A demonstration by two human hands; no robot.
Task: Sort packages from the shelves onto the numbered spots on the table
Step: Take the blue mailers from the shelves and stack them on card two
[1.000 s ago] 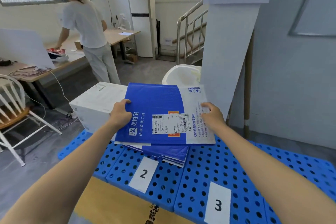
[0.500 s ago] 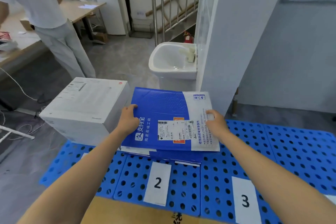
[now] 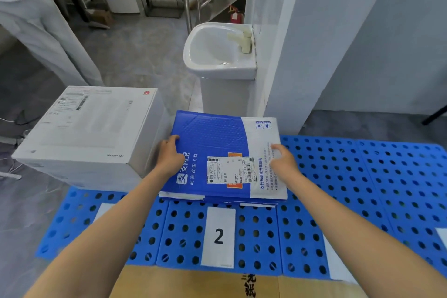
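A blue and white padded mailer lies flat on a stack of similar mailers, just behind the white label "2" on the blue perforated table. My left hand grips the mailer's left edge, fingers curled over the top. My right hand rests on the white right part of the mailer, its fingers blurred. A large white box stands to the left, beside the stack.
A white sink and a white pillar stand behind the table. Another person's legs are at the far left. A cardboard sheet lies at the near edge. Another white label shows partly under my right arm.
The mailer came down from a raised position onto the stack behind label 2. My view tilted downward and closer. My right hand's fingers have shifted on the mailer.
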